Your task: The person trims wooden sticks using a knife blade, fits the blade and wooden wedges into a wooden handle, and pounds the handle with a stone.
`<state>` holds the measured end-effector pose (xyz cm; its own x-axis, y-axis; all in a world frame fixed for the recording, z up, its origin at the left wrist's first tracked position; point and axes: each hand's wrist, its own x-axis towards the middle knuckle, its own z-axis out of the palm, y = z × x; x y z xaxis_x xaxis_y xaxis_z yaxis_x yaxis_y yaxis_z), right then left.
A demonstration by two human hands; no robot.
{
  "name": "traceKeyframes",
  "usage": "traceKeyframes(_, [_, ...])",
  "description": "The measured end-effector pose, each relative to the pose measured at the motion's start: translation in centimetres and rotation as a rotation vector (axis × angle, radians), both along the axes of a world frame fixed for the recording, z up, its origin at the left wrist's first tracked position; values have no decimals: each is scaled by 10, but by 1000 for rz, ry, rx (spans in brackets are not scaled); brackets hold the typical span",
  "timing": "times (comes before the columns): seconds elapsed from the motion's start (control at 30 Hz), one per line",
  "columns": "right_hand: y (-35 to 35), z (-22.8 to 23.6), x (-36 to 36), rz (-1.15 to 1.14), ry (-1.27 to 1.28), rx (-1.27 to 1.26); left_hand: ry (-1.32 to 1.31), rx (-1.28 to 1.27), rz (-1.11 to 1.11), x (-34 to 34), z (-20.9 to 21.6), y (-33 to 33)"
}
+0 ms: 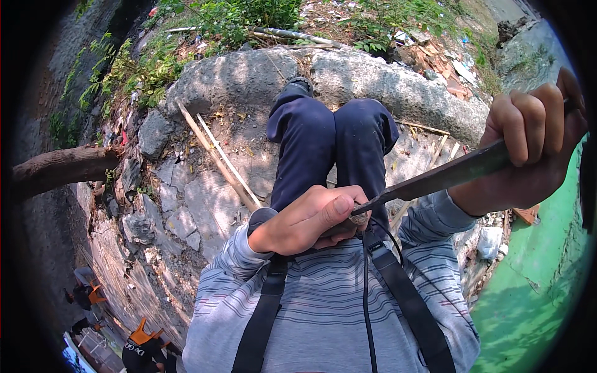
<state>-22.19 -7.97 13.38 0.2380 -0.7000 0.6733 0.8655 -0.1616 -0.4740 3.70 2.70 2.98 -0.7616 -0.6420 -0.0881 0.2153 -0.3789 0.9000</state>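
Note:
A long dark metal blade (444, 175) slants across from the upper right down to my left hand. My right hand (528, 137), raised at the right, wraps its fingers round the blade's broad part. The blade narrows to a thin end at my left hand (314, 221), which is closed round a short round wooden piece (359, 219) in front of my waist. The thin end meets the face of this wooden piece; I cannot tell whether it goes into it. My left fingers hide most of the wood.
My legs (333, 146) stretch ahead on stony ground. Bamboo strips (217, 152) lie left of them. A rough concrete ledge (398, 84) curves beyond my foot. A tree trunk (65, 171) juts in at left. Green water (528, 298) lies at right. People sit on orange chairs (144, 331) at lower left.

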Motion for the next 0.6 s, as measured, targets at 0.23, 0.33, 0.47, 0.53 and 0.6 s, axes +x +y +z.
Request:
traceKeyframes(0.23, [-3, 0, -13, 69, 39, -60, -82, -6, 34, 1, -2, -1])
traceKeyframes(0.33, [0, -1, -9, 51, 27, -51, -77, 12, 33, 3, -2, 0])
traceKeyframes(0.47, [1, -1, -8, 36, 30, -48, -60, 54, 6, 2, -3, 2])
traceKeyframes(0.53, [1, -2, -5, 28, 35, -42, -49, 82, 11, 5, -2, 1])
traceKeyframes(0.6, [2, -2, -5, 18, 37, -49, -45, 102, 22, 5, -1, 2])
